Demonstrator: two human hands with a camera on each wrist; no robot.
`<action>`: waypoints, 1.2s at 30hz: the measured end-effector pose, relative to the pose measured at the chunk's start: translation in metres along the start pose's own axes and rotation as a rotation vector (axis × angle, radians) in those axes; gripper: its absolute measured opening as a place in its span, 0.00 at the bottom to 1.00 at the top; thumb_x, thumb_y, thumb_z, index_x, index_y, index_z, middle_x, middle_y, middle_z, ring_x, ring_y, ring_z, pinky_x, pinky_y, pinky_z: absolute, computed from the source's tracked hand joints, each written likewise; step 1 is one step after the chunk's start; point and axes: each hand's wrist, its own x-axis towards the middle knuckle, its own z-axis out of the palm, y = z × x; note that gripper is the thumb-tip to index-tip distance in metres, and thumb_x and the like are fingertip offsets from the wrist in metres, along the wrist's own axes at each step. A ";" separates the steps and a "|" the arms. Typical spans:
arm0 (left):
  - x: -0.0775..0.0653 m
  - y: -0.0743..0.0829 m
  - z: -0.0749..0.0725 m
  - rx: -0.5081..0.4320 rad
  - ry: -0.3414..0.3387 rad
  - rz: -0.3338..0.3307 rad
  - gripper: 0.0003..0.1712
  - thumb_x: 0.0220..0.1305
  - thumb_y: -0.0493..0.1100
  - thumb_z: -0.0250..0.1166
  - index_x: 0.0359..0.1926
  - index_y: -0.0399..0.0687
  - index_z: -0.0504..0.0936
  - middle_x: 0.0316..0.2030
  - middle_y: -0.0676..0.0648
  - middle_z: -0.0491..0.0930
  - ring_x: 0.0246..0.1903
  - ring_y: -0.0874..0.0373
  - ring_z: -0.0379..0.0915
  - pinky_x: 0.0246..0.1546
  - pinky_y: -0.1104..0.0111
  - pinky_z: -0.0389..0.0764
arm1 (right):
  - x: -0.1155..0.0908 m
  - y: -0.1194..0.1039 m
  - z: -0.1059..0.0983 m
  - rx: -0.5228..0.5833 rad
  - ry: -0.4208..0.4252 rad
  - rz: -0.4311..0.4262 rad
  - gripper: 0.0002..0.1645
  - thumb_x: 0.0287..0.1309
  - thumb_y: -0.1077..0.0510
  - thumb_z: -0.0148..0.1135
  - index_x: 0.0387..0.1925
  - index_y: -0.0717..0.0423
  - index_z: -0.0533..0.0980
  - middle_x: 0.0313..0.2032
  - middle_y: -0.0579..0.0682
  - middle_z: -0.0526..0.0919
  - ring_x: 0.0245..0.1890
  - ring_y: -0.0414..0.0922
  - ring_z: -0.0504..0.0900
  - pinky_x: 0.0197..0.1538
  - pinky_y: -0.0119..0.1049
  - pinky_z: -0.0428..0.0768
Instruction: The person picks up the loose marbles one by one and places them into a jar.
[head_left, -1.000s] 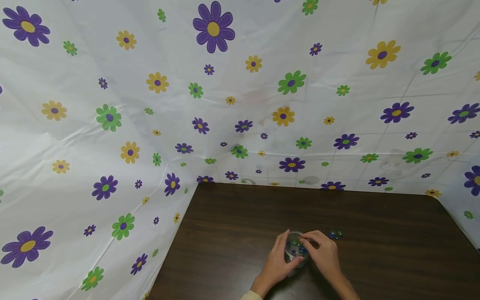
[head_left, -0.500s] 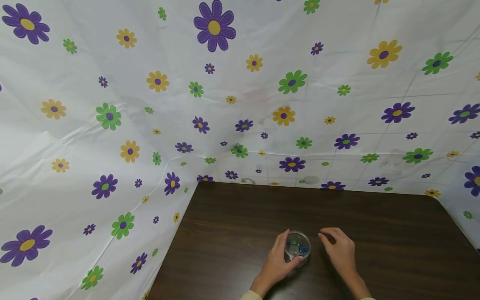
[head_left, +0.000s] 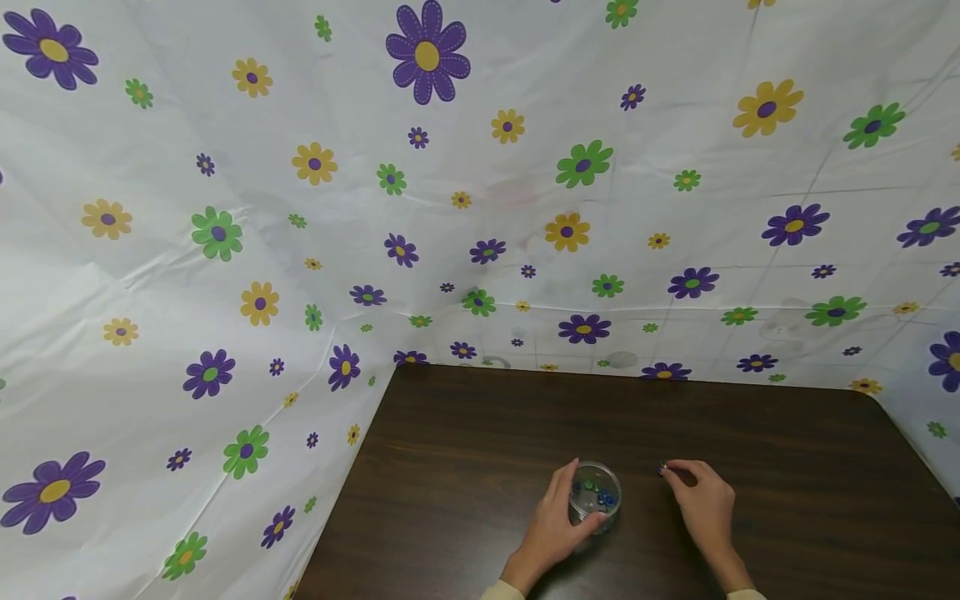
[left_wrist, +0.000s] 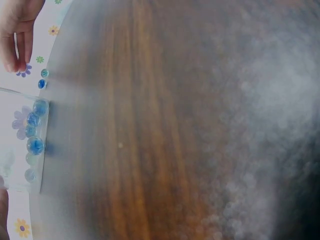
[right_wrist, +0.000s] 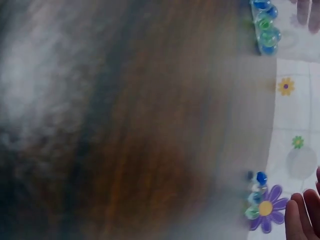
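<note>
My left hand (head_left: 551,525) grips the side of a clear round container (head_left: 618,501), its thumb and fingers spread around the wall. Several blue and green glass marbles (left_wrist: 35,145) lie on the container's bottom. To the right, my right hand (head_left: 703,502) hovers over a small group of loose marbles (right_wrist: 256,198) on the table. Its thumb and forefinger tips come close to them, and in the head view they cover most of the group. Both wrist views show a gap between those fingers and the marbles, with no marble visible in the fingers.
The dark wood-grain table (head_left: 480,433) runs back to a white flowered sheet (head_left: 480,167), which hangs behind it and along the left side. Another part of the sheet hangs at the right edge.
My right hand has left the container's mouth and moved right to the loose marbles. The left hand and the container have stayed in place.
</note>
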 end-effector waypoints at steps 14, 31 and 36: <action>0.000 0.000 -0.001 -0.013 -0.005 0.004 0.48 0.67 0.58 0.70 0.77 0.42 0.62 0.69 0.46 0.71 0.60 0.49 0.77 0.55 0.57 0.81 | -0.001 0.015 -0.001 0.003 -0.094 0.122 0.11 0.46 0.72 0.80 0.33 0.67 0.86 0.38 0.65 0.88 0.37 0.63 0.87 0.34 0.10 0.65; -0.001 -0.001 0.000 -0.031 -0.018 -0.011 0.48 0.67 0.60 0.70 0.78 0.43 0.61 0.69 0.47 0.70 0.61 0.51 0.76 0.55 0.57 0.81 | 0.004 0.024 -0.003 -0.078 -0.184 0.111 0.09 0.50 0.65 0.80 0.35 0.62 0.88 0.41 0.63 0.89 0.37 0.59 0.87 0.38 0.40 0.81; 0.000 -0.001 0.000 -0.025 -0.021 -0.007 0.48 0.67 0.59 0.70 0.78 0.43 0.61 0.69 0.46 0.70 0.60 0.51 0.76 0.54 0.57 0.81 | 0.006 0.026 -0.002 -0.084 -0.206 0.107 0.08 0.51 0.66 0.79 0.35 0.63 0.88 0.40 0.64 0.89 0.40 0.62 0.87 0.45 0.60 0.79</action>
